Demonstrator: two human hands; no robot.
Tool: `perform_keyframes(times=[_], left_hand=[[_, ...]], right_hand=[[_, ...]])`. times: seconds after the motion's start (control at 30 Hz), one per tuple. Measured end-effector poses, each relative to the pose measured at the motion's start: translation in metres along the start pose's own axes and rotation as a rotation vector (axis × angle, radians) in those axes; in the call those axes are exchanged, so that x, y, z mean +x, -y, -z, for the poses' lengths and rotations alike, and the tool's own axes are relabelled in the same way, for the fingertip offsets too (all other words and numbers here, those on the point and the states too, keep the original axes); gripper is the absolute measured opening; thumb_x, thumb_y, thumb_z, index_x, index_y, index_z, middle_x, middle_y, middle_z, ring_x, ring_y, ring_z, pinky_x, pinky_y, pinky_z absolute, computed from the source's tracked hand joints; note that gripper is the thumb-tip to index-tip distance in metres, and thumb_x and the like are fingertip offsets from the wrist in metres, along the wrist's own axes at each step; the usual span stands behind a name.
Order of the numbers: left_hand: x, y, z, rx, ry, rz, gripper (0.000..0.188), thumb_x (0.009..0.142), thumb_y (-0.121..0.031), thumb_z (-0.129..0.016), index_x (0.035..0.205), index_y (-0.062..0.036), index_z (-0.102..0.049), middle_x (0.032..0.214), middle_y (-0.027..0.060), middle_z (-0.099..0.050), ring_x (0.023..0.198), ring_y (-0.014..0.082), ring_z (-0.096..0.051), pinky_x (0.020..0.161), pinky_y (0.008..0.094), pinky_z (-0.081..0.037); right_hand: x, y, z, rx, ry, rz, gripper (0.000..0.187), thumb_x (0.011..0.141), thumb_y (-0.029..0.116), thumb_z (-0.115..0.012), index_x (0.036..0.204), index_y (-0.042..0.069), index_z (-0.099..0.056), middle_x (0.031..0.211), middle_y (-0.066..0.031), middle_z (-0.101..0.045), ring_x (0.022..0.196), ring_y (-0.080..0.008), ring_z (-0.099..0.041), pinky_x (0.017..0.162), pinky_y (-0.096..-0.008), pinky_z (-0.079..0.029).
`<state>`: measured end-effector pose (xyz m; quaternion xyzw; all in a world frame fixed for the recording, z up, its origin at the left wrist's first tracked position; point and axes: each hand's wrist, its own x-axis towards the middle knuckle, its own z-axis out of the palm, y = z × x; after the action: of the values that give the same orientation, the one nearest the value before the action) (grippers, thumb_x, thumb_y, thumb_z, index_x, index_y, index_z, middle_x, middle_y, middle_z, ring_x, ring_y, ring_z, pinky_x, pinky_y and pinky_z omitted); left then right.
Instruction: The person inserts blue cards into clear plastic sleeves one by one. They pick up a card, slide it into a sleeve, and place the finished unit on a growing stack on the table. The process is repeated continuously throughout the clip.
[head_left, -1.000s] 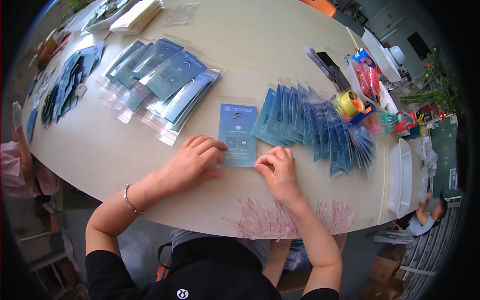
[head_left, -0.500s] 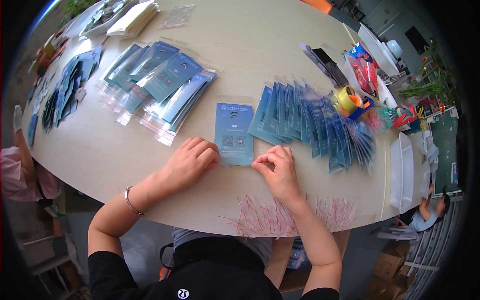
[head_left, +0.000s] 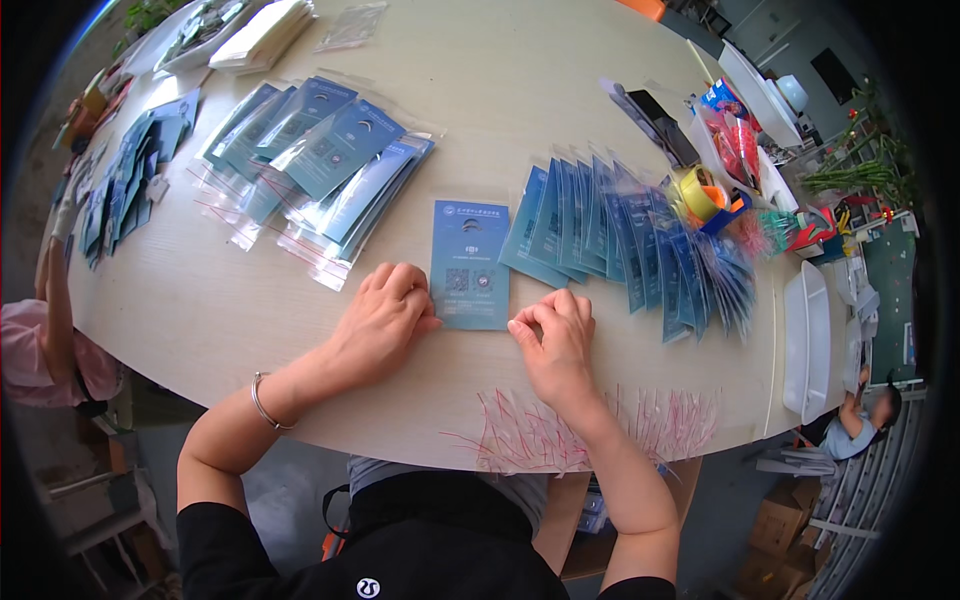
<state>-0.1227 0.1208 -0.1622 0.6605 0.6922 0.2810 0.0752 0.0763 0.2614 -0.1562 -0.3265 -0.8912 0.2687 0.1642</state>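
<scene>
A blue printed card with a curved slot near its top lies flat and upright in front of me; a clear sleeve around it is hard to make out. My left hand is closed at its lower left corner, thumb and fingers pinched at the edge. At the lower right corner, my right hand pinches with thumb and forefinger. Right of the card, a fanned row of bagged blue cards overlaps. Bagged cards with red seal strips are heaped to the left.
Thin clear strips with red lines lie by the near edge, under my right forearm. Loose cards sit far left, near another person's arm. Tape rolls, a phone and a white tray stand right.
The card and my hands have shifted very slightly; both hands stay at its lower corners. At the far left, the other person's arm has reached farther over the table.
</scene>
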Motion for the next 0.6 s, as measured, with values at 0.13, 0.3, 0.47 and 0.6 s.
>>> perform_keyframes(times=[0.13, 0.3, 0.47, 0.6], left_hand=[[0.0, -0.004, 0.0, -0.019, -0.02, 0.049, 0.013, 0.081, -0.009, -0.072, 0.085, -0.0025, -0.061, 0.106, 0.0119, -0.052, 0.103, 0.0319, -0.049, 0.092, 0.0405, -0.041], [0.0, -0.009, 0.002, -0.048, -0.042, 0.122, 0.015, 0.079, -0.008, -0.074, 0.081, -0.0023, -0.061, 0.104, 0.0124, -0.051, 0.102, 0.0329, -0.048, 0.092, 0.0415, -0.041], [0.003, -0.016, 0.006, -0.071, -0.023, 0.219, 0.02, 0.076, -0.008, -0.077, 0.078, -0.0023, -0.059, 0.102, 0.0125, -0.05, 0.102, 0.033, -0.048, 0.092, 0.041, -0.041], [0.004, -0.018, 0.0, -0.035, -0.101, 0.114, 0.019, 0.082, -0.01, -0.068, 0.1, -0.0044, -0.066, 0.118, 0.0107, -0.055, 0.114, 0.0323, -0.049, 0.096, 0.0406, -0.04]], right_hand=[[0.002, 0.003, 0.003, -0.031, 0.031, -0.028, 0.012, 0.085, 0.017, -0.073, 0.081, 0.007, -0.069, 0.1, -0.0062, -0.056, 0.103, -0.0274, -0.047, 0.092, -0.0426, -0.037], [0.008, 0.008, 0.007, -0.073, 0.075, -0.052, 0.013, 0.083, 0.018, -0.074, 0.078, 0.007, -0.069, 0.097, -0.0074, -0.058, 0.101, -0.0278, -0.049, 0.09, -0.0429, -0.039], [0.011, 0.009, 0.009, -0.058, 0.079, -0.101, 0.011, 0.081, 0.016, -0.074, 0.08, 0.006, -0.069, 0.094, -0.0081, -0.059, 0.098, -0.029, -0.051, 0.087, -0.0433, -0.041], [0.006, 0.01, 0.006, 0.0, -0.054, -0.003, 0.018, 0.082, 0.01, -0.071, 0.097, 0.002, -0.068, 0.097, -0.0114, -0.061, 0.103, -0.0319, -0.055, 0.089, -0.0435, -0.044]])
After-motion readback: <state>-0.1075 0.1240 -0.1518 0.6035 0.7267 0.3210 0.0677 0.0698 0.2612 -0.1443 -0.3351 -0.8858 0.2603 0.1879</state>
